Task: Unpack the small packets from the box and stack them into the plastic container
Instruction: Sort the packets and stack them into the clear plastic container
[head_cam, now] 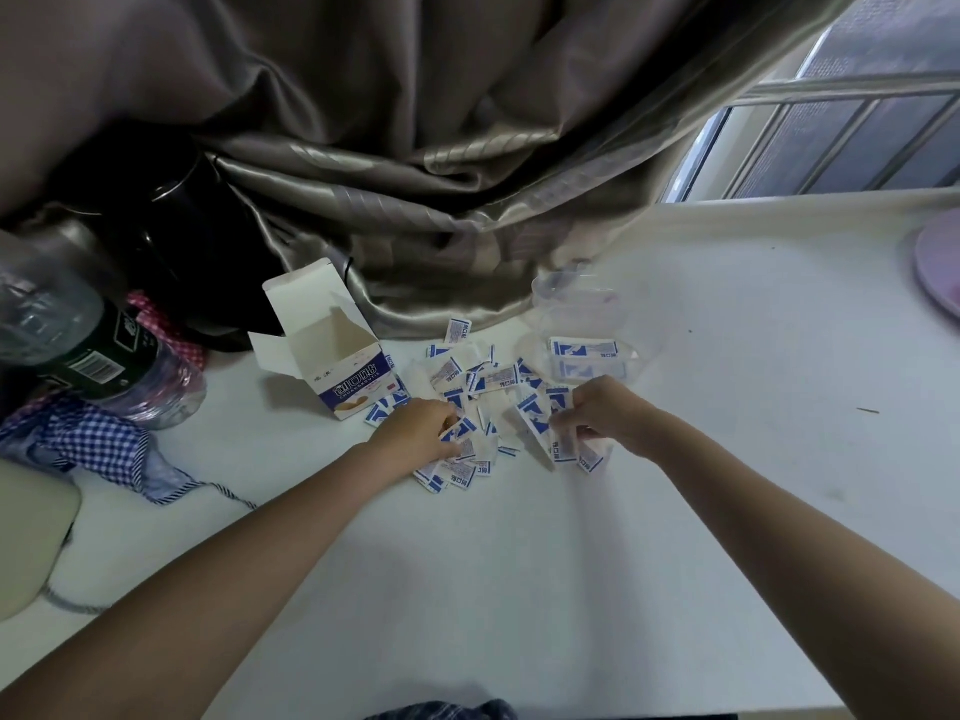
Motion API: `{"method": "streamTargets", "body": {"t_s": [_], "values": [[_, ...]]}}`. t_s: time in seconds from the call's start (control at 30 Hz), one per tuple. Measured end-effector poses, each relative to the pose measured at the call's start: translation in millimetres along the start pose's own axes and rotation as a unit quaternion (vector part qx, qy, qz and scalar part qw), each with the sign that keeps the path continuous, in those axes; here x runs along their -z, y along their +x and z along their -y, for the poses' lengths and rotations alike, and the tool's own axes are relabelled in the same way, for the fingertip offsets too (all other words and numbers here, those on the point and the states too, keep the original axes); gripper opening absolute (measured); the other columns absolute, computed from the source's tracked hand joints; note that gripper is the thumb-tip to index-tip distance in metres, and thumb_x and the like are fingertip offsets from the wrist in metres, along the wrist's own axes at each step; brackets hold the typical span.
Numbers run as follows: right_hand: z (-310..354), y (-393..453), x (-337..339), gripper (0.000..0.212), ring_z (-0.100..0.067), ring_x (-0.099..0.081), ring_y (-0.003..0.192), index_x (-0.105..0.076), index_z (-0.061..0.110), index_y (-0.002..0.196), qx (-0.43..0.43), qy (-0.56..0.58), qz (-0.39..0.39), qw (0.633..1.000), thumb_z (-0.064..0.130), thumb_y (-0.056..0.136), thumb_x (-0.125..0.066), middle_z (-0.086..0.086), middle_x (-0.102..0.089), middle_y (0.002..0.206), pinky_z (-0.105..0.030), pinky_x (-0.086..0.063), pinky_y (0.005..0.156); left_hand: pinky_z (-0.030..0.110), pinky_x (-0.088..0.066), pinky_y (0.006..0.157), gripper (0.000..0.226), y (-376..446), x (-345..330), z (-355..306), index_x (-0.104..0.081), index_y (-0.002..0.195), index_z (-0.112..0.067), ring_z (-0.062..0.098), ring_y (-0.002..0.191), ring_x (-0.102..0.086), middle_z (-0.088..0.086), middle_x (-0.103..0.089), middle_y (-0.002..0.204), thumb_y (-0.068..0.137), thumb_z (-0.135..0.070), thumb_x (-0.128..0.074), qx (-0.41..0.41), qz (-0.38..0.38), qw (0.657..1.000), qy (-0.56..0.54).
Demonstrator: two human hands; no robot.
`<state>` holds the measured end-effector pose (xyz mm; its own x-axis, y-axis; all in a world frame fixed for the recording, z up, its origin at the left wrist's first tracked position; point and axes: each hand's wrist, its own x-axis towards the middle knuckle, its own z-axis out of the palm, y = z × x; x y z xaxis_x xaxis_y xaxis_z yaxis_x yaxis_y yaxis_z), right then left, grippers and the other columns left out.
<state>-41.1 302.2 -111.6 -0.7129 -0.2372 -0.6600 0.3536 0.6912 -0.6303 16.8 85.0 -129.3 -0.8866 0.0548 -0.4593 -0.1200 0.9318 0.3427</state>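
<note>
Two bare hands work a scatter of small blue-and-white packets [488,387] at the middle of a white worktop [519,589]. The left hand [415,433] rests on the pile's 8 o'clock edge, fingers curled onto a packet there. The right hand [602,413], at the pile's 4 o'clock edge, pinches a few packets between curled fingers. The opened box [337,361] stands at 10 o'clock of the pile, flaps up. The clear container [587,324], at 2 o'clock, already holds stacked packets. A grey curtain [415,148] hangs behind at 12 o'clock.
</note>
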Motion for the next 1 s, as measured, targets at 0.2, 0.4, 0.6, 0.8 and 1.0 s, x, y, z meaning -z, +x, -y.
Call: {"method": "streamTargets", "body": {"t_s": [0.2,0.4,0.6,0.8,1.0], "values": [[7.7,-4.6,-4.9,0.041,-0.026,-0.055,0.081,-0.052,-0.022,0.107,-0.004,0.106,0.014,0.994,0.002,0.079,-0.069,-0.033,-0.062,0.109,-0.031,-0.051,0.075,0.027,-0.041,0.069,0.024,-0.4,13.9,-13.5,-0.062,0.089,-0.003,0.017,0.074,-0.051,0.005,-0.058,0.080,0.079,-0.022,-0.073,0.030,-0.056,0.959,-0.277],[21.1,-9.4,-6.9,0.028,-0.025,-0.060,0.089,-0.060,-0.007,0.103,-0.003,0.229,0.054,0.972,0.006,0.080,-0.070,-0.025,-0.064,0.115,-0.037,-0.051,0.090,0.038,-0.056,0.072,0.029,0.6,11.0,-29.1,-0.065,0.092,0.002,0.025,0.068,-0.066,0.021,-0.069,0.085,0.076,-0.020,-0.076,0.065,-0.033,0.887,-0.455],[16.8,-12.1,-13.6,0.017,-0.024,-0.056,0.075,-0.057,0.007,0.070,0.008,0.208,0.045,0.977,0.000,0.078,-0.069,-0.014,-0.061,0.081,-0.029,-0.048,0.070,0.024,-0.049,0.057,0.012,9.0,8.7,-49.4,-0.061,0.076,-0.009,0.009,0.054,-0.061,0.008,-0.066,0.070,0.086,-0.002,-0.061,0.061,-0.017,0.872,-0.484],[-5.3,-5.6,0.4,0.021,-0.025,-0.057,0.090,-0.062,0.008,0.097,0.033,-0.147,-0.144,0.978,0.011,0.077,-0.067,-0.005,-0.059,0.090,-0.020,-0.037,0.062,0.026,-0.045,0.084,0.023,17.4,-2.6,-63.6,-0.065,0.109,-0.006,0.020,0.100,-0.058,0.008,-0.063,0.109,0.091,-0.008,-0.051,-0.089,-0.041,0.987,-0.127],[-34.6,-4.0,-16.9,0.041,-0.030,-0.058,0.103,-0.052,0.009,0.119,0.028,-0.210,-0.117,0.970,0.011,0.079,-0.063,-0.015,-0.063,0.112,-0.025,-0.037,0.071,0.037,-0.028,0.106,0.053,40.7,-15.4,-78.1,-0.036,0.141,-0.017,0.022,0.131,-0.031,-0.002,-0.041,0.145,0.090,-0.003,-0.043,-0.229,-0.025,0.958,0.172]]}}
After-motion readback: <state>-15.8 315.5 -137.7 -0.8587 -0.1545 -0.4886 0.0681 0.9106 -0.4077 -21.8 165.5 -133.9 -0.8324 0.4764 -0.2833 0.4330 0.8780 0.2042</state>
